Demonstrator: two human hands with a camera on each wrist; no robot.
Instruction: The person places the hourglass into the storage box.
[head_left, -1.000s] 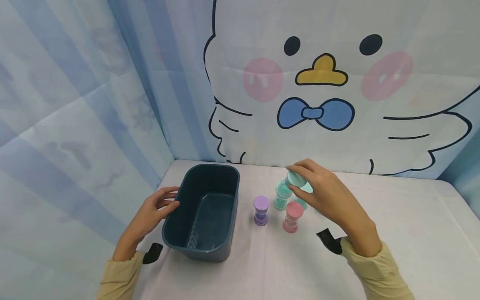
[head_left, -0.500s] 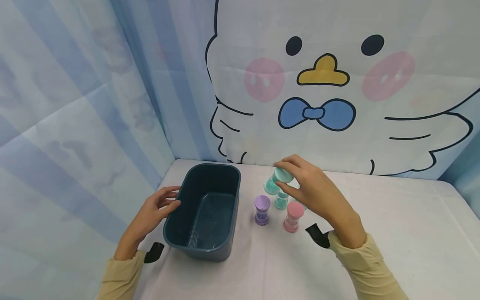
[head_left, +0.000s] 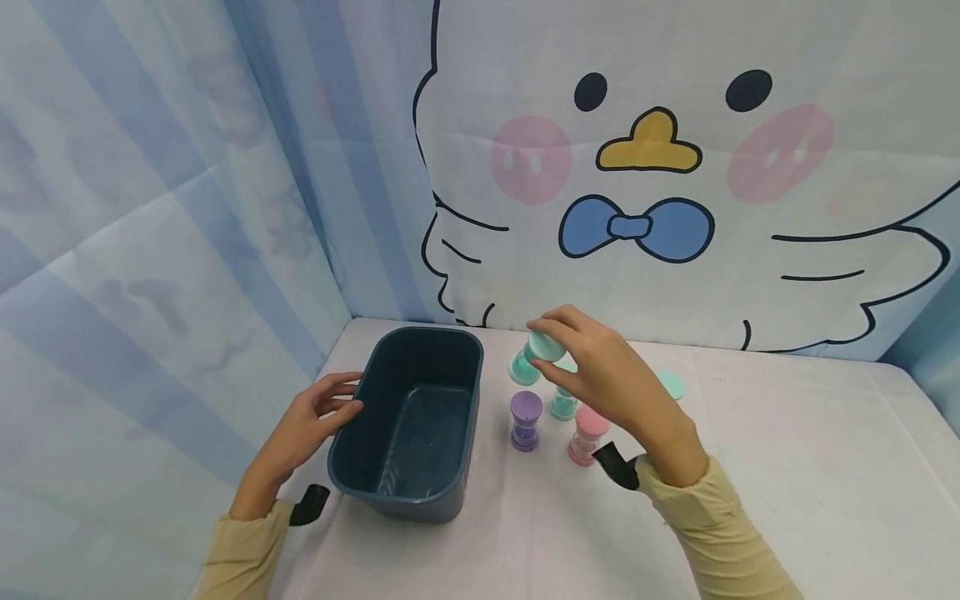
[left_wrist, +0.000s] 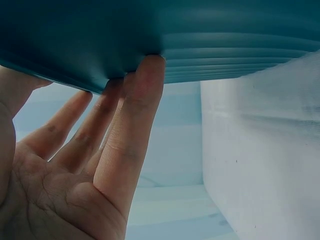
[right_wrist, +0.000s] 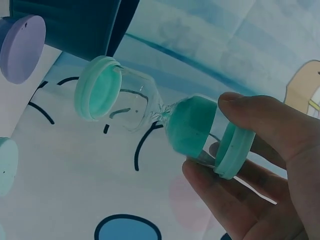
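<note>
My right hand pinches a teal sand timer by one end cap between thumb and fingers. The timer hangs tilted above the table, its free end toward the bin. My left hand touches the left side of a dark blue bin, thumb at the rim and fingers against the outer wall. Between bin and right hand stand a purple sand timer and a pink sand timer. Another teal timer is partly hidden by the right hand.
A further teal cap shows right of the right forearm, its lower part hidden. White cloth covers the table. Behind it hangs a printed curtain with a cartoon bird, and a blue striped curtain is at the left.
My right hand has carried the teal sand timer leftward toward the bin, raising it slightly. The teal timers behind it show more. My left hand stays at the bin.
</note>
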